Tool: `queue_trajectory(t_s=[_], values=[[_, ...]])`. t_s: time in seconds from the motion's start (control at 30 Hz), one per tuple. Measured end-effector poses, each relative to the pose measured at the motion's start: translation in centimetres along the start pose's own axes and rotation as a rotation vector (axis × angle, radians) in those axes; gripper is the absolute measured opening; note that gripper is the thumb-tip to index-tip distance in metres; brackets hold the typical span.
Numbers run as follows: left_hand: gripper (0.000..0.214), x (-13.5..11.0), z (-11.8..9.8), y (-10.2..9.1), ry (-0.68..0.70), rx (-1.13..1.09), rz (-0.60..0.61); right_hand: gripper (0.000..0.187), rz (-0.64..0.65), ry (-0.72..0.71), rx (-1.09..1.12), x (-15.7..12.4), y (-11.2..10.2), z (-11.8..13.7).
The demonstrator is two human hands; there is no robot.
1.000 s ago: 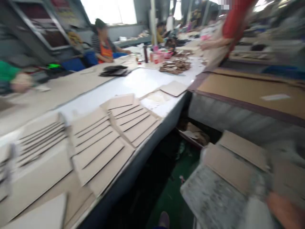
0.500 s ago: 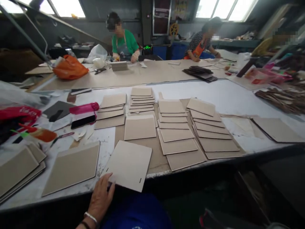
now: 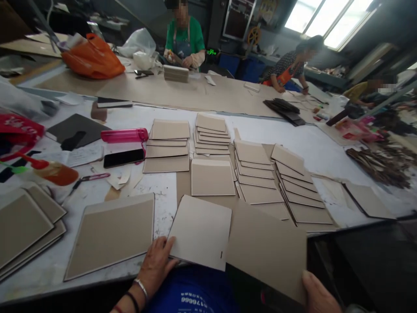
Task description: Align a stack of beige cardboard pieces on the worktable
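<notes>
My left hand (image 3: 157, 265) rests at the table's near edge with its fingers laid on the near left corner of a pale notched card sheet (image 3: 202, 230). My right hand (image 3: 317, 295) shows at the bottom right and grips the lower corner of a larger brown cardboard sheet (image 3: 267, 248), which it holds over the table edge, its left edge lying over the pale sheet. Only part of the right hand is visible. Behind these lie fanned rows of small cardboard pieces (image 3: 257, 174) and a single piece (image 3: 212, 177).
A big cardboard panel (image 3: 110, 232) and a stack (image 3: 26, 221) lie at left. A black phone (image 3: 124, 158), pink bottle (image 3: 124, 135), orange bag (image 3: 93, 56) and red bag (image 3: 16, 130) sit further left. Three people work across the white table (image 3: 325, 152).
The view swung from the right side back to the table. My right hand has brought a brown cardboard sheet into view; my left hand stays on the pale sheet's corner.
</notes>
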State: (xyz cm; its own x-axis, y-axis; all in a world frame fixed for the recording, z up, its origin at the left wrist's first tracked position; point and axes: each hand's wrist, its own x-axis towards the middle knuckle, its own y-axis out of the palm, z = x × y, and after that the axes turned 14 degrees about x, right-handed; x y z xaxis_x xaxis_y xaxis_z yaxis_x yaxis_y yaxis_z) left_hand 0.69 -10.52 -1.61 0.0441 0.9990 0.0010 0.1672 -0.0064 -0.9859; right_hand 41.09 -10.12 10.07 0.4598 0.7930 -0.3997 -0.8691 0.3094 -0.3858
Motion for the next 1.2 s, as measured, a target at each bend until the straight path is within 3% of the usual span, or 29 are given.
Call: queue_trajectory(t_s=[0.13,0.23,0.33,0.4,0.5,0.8,1.07,1.2], values=[[0.039,0.7,-0.2,-1.0,0.001,-0.138,0.019,0.049,0.111,0.111,0.422,-0.8,7.9,1.0],[0.031,0.9,0.3,-2.3,-0.107,-0.426,0.030,0.046,0.214,0.100,0.448,-0.7,12.6,1.1],[0.035,1.5,0.8,-3.9,-0.306,-0.735,0.141,0.044,0.253,0.048,0.357,-0.2,15.0,0.5],[0.039,1.9,0.8,-4.8,-0.387,-0.846,0.211,0.045,0.264,0.016,0.309,0.0,15.7,0.0],[0.038,2.4,0.3,-5.3,-0.391,-0.870,0.225,0.045,0.300,-0.009,0.284,0.2,16.2,-0.6],[0.034,2.2,-0.7,-4.3,-0.407,-0.834,0.204,0.037,0.290,-0.107,0.136,0.5,16.4,-1.3],[0.032,3.3,-0.5,-4.5,-0.385,-0.658,0.152,0.033,0.316,-0.413,-0.269,1.3,16.0,-1.1],[0.029,3.5,-0.4,-4.2,-0.384,-0.594,0.139,0.027,0.364,-0.433,-0.470,1.1,15.5,-1.5]])
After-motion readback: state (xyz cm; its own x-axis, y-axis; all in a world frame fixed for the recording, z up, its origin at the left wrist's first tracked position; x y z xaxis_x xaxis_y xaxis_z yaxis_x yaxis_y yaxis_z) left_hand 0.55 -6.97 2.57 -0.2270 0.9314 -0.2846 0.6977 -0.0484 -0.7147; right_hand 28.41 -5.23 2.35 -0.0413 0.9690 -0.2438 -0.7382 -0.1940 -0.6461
